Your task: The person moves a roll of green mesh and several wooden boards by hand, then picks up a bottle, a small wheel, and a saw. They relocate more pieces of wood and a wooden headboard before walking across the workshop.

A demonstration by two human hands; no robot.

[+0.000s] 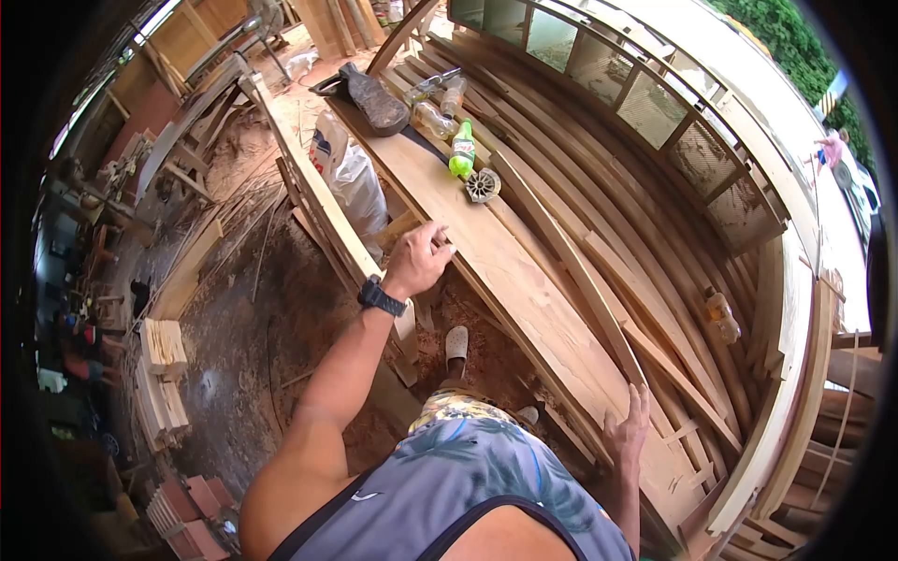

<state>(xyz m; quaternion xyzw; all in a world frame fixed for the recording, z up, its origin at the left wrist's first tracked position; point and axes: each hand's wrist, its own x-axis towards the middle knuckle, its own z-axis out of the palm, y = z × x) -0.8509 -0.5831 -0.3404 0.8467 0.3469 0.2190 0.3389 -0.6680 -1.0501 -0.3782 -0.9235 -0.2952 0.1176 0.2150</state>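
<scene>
A wide wooden plank (533, 318) runs lengthwise in front of me. At its near edge is my left hand (418, 265), fingers loosely curled and thumb apart, nothing visible between them. My right hand (629, 430) is farther down the plank, its fingers stretched out and overlapping the plank's surface. A thin wooden strip (571, 266) slants along the far side of the plank and ends near my right fingertips. Up the plank sit a finned metal wheel (483, 186), a green-labelled bottle (462, 150) and a dark, worn tool-like piece (376, 101).
Long boards (655, 280) are stacked beyond the plank, below a framed panel (645, 103). A clear bottle (721, 314) lies among them. White plastic bags (351, 178) hang left of the plank. Cut timber (161, 374) stands on the sawdust-covered floor. A person (831, 150) is far right.
</scene>
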